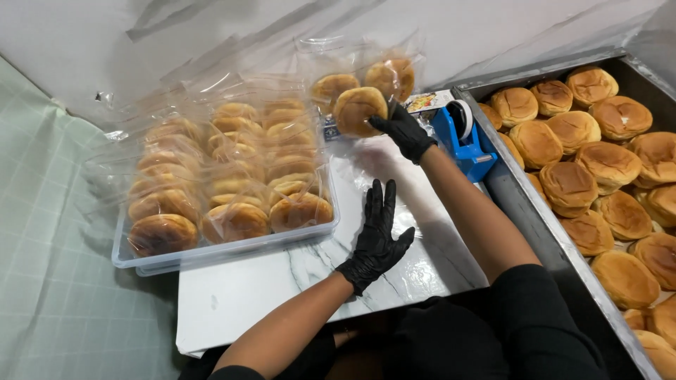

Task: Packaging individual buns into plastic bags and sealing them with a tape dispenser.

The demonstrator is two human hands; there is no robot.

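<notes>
Both my hands wear black gloves. My right hand (404, 131) grips a golden bun (358, 110) at the mouth of a clear plastic bag (366, 67) that holds two more buns, at the far side of the marble-patterned board (282, 278). Fingers spread, my left hand (374, 239) rests flat on a clear plastic sheet lying on the board, and it holds nothing. To the left stands a clear plastic tray (232, 250) filled with several bagged buns in rows.
A blue tape dispenser (465, 144) stands just right of my right hand. A large metal tray (524, 204) of several loose buns fills the right side. A green checked cloth (56, 246) covers the surface at left. A white wall is behind.
</notes>
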